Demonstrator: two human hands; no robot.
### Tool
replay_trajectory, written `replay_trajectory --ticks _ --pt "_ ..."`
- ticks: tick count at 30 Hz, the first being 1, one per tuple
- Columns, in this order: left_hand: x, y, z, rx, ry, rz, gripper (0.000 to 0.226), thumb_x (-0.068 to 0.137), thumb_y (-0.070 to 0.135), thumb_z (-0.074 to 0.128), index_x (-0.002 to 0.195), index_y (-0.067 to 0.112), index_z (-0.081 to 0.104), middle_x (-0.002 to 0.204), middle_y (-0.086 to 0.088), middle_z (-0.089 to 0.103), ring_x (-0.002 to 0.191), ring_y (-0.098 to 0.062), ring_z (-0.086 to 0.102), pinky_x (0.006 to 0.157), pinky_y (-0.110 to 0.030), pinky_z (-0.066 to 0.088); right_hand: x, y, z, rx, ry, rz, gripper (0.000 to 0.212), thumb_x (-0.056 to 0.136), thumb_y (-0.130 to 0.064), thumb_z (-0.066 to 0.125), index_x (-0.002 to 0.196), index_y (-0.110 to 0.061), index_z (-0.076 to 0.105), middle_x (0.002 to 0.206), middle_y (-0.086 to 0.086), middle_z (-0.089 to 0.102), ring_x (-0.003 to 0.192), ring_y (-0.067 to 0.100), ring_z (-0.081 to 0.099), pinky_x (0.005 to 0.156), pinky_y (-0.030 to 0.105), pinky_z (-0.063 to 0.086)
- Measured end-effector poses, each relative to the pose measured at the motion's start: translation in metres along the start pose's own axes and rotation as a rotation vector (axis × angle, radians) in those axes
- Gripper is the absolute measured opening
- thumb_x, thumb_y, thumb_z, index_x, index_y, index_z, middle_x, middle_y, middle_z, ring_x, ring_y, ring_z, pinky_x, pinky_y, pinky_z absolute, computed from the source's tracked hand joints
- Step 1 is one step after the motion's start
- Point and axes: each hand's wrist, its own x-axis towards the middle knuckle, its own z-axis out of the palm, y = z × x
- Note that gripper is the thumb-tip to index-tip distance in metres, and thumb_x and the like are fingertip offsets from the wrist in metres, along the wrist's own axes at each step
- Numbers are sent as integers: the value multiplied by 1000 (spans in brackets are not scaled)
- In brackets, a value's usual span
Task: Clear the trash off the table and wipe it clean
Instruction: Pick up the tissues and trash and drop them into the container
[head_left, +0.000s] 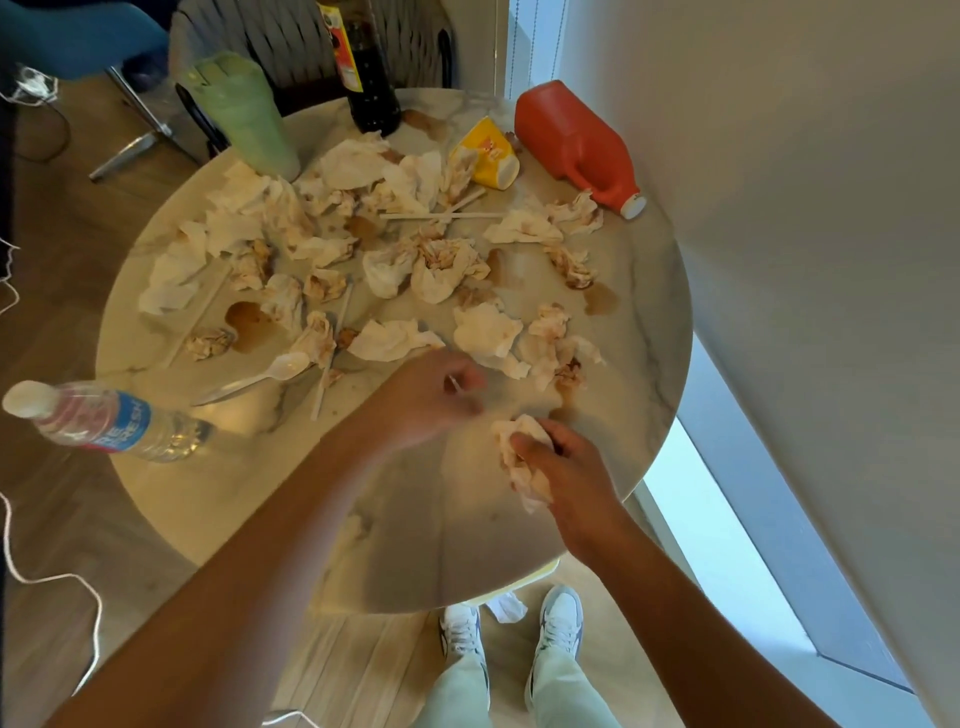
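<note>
Head view: round marble surface (426, 545) fills the middle of the frame, littered with crumpled stained napkins (441, 270) from centre to upper left, with brown spills (249, 322) among them. Right hand (566, 467), lower centre-right, has its grip curled around a wadded napkin (519, 467) just above the near right part of the surface. Left hand (426, 400), centre of frame, is blurred; its grip is curled with fingertips pinching something small and thin, what it is cannot be told. White plastic spoon (260, 376) lies left of the left hand, with straws (332, 358) beside it. Water bottle (98, 418) lies on its side at the left edge, cap end over the rim. Upper part of frame: green plastic cup (244, 114) upright, dark soda bottle (363, 73) upright, yellow paper cup (488, 153) tipped over, red jug (576, 145) lying on its side with white cap toward the right edge. Below the surface, a piece of tissue (506, 608) on the wooden floor (363, 670) near the person's sneakers (558, 618). Chairs (311, 47) at top of frame, white wall (805, 208) on the right.
</note>
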Motion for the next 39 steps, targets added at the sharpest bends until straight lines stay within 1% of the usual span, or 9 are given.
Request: replay_trajectory --ticks 3,6,9,15,19,22,27,34,39 --pt "40 0 4 214 153 -23 26 80 24 71 105 19 65 96 1 54 92 -23 60 73 -32 47 1 3 -13 -59 70 0 11 85 -22 69 96 -25 71 80 -6 73 73 10 69 66 25 58" --pt "67 3 22 583 241 -51 49 80 49 65 120 21 59 114 -5 57 105 -28 56 86 -40 48 -3 10 -20 -129 115 -26 15 85 -26 70 99 -25 70 82 -8 71 76 8 67 59 15 51" --pt "81 4 40 760 248 -83 50 83 50 59 122 19 55 123 -6 56 117 -30 49 98 -47 39 -7 18 -25 -177 133 -49 10 83 -26 71 94 -26 69 82 -7 70 79 12 67 61 18 53" --pt "72 -6 52 737 346 1 24 95 34 51 110 17 60 111 -2 61 110 -26 52 88 -38 38 -16 26 -35 -270 108 -81 7 83 -25 72 87 -25 67 76 -9 69 75 9 66 63 20 55" --pt "29 2 55 507 514 32 15 86 28 61 77 17 55 73 1 49 78 -28 56 65 -37 40 -24 31 -44 -372 118 -101 11 78 -24 75 75 -30 66 74 -12 69 74 5 63 66 21 51" --pt "-24 12 70 333 563 86 20 83 24 67 73 20 50 67 9 43 64 -18 47 60 -31 36 -34 43 -53 -398 118 -100 8 73 -29 77 73 -31 68 82 -10 70 77 6 66 71 27 54" --pt "-96 20 108 173 486 172 16 85 33 56 85 18 61 73 9 50 69 -16 46 62 -33 41 -55 70 -70 -419 196 -87 24 73 -18 78 66 -40 70 80 -9 68 77 7 64 68 22 50" --pt "-152 13 184 135 294 295 9 87 27 60 83 20 59 78 11 49 74 -12 48 66 -28 43 -55 130 -96 -290 313 123 21 83 -17 68 63 -22 73 76 2 68 74 15 63 68 29 47" --pt "-140 -35 250 203 197 257 10 84 25 62 83 24 52 79 9 51 76 -12 50 66 -24 45 -22 191 -118 -276 310 310 13 85 -18 66 75 -13 73 74 13 71 66 18 60 65 32 47"
